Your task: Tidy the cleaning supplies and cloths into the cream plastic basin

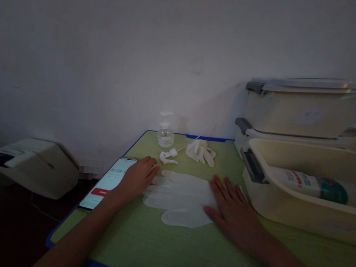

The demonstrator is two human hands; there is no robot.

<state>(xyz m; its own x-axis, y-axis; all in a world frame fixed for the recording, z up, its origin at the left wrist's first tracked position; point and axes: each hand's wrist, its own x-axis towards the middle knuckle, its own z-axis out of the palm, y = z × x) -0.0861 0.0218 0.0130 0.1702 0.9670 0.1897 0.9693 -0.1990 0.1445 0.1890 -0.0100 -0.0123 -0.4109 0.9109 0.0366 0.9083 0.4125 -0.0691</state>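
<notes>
A white disposable glove (181,198) lies flat on the green tabletop (168,249), its fingers toward the left. At the glove's finger end rests my left hand (140,175), its fingers slightly bent and apart, with the fingertips at the glove's upper left edge. My right hand (232,211) is open, palm down with spread fingers, and its fingertips touch the cuff end. Behind the flat glove sits a second, crumpled white glove (200,151). Beside that one lies a white trigger spray head (168,155) with a thin tube.
A phone (108,181) showing a timer lies under my left forearm. A clear pump bottle (165,135) stands near the wall. On the right, an open cream bin (298,216) holds a white and green bottle (313,187), with lidded boxes (304,113) stacked behind.
</notes>
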